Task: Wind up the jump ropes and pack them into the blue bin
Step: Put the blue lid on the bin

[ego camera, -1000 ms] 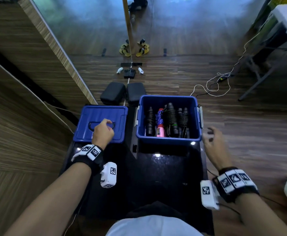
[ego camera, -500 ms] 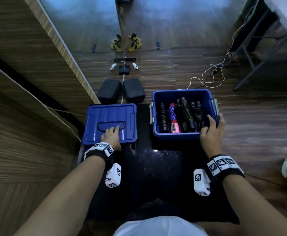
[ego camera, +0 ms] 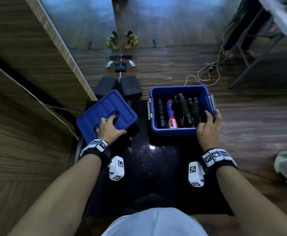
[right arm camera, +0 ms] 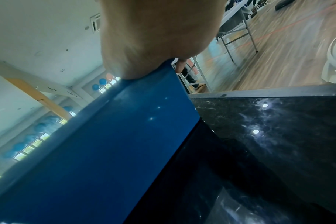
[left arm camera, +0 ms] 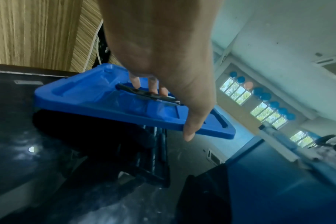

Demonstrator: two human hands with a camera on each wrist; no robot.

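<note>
Ropes packed; closing step. Left hand (ego camera: pixel 109 129) fingers hooked on lid (ego camera: pixel 105 109) handle, right hand (ego camera: pixel 208 127) fingers clamping blue bin (ego camera: pixel 178 90) corner. Next: seat lid squarely.

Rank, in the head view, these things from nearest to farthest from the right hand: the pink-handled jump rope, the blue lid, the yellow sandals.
1. The pink-handled jump rope, inside the blue bin whose near right corner the right hand grips.
2. The blue lid, across the black table on the left, held by the left hand.
3. The yellow sandals, far ahead on the floor.
</note>
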